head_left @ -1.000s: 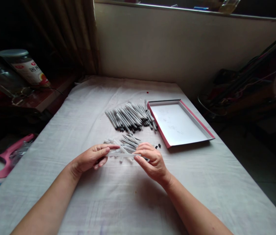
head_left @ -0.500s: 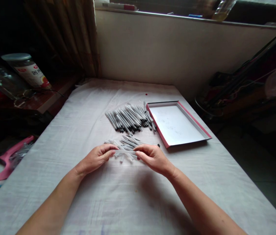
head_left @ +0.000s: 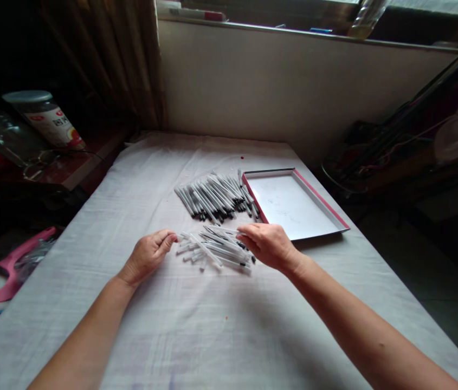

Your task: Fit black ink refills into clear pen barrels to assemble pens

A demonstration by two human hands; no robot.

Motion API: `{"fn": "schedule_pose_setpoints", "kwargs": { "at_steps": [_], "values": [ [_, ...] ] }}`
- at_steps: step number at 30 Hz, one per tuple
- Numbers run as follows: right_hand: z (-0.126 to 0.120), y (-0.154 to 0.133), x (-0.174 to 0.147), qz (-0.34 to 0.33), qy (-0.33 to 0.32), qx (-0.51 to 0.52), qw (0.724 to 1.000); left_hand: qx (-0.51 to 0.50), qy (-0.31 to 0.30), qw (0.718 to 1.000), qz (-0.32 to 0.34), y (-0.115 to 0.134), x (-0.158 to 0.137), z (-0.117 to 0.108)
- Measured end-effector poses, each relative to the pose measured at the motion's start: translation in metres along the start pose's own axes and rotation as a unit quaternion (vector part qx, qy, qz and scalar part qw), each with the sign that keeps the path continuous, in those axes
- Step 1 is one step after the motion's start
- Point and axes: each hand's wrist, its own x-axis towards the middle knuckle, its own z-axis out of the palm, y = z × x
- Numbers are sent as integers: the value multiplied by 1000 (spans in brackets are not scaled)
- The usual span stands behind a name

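Observation:
My left hand point(head_left: 150, 253) is closed in a pinch at the left end of a loose pile of pen parts point(head_left: 216, 250). What its fingertips hold, if anything, is too small to make out. Over the pile's right side, my right hand point(head_left: 267, 245) pinches one end of a thin whitish pen tube point(head_left: 227, 230) that points left. The loose pile mixes clear tubes, dark slim refills and a few black ends. Behind it lies a larger heap of clear pens with black ends point(head_left: 210, 196), roughly side by side.
A shallow white box lid with red sides point(head_left: 297, 206) lies right of the heap. White cloth point(head_left: 196, 336) covers the table. At left are a pink-handled tape dispenser point(head_left: 11, 265), a lidded jar point(head_left: 47, 119) and glasses point(head_left: 39, 165). A wall point(head_left: 253, 81) stands behind.
My hands have moved apart from the tube they held between them. My right hand has shifted right and up with a tube in its fingers; my left has drawn slightly left.

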Motion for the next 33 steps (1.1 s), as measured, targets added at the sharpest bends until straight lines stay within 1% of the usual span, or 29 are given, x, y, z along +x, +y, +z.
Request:
{"fn": "schedule_pose_setpoints", "kwargs": {
  "at_steps": [2,5,7,10,12,14,16,19,21,23,26,28,33],
  "values": [
    [6,-12,3,27,-15,-8,999,21,45,998,23,-1,3,7],
    [18,-32,9,32,-8,-13,999,80,91,991,58,-3,2,13],
    [24,-39,12,30,-3,-11,999,108,95,988,62,-6,-1,14],
    [29,-40,13,29,-10,1,1000,122,83,987,60,-12,-4,13],
    [29,-37,13,29,-10,15,999,118,77,988,58,-15,-4,14],
    [28,-31,13,55,-9,19,998,112,74,989,55,-17,-4,17],
    [24,-22,15,111,-12,-2,994,113,72,990,51,-19,-4,20],
    [17,-5,18,204,-27,-59,977,117,54,990,52,-21,-6,24],
    [11,7,21,235,-45,-88,967,115,36,991,63,-19,-7,27],
    [6,16,25,243,-58,-104,963,107,27,991,78,-16,-8,29],
    [2,24,34,239,-51,-105,964,79,31,992,88,-10,-8,30],
    [2,26,43,242,-44,-97,964,55,41,995,76,-7,-8,29],
    [6,27,68,239,-45,-94,965,8,75,997,17,-6,-7,24]
  ]
}}
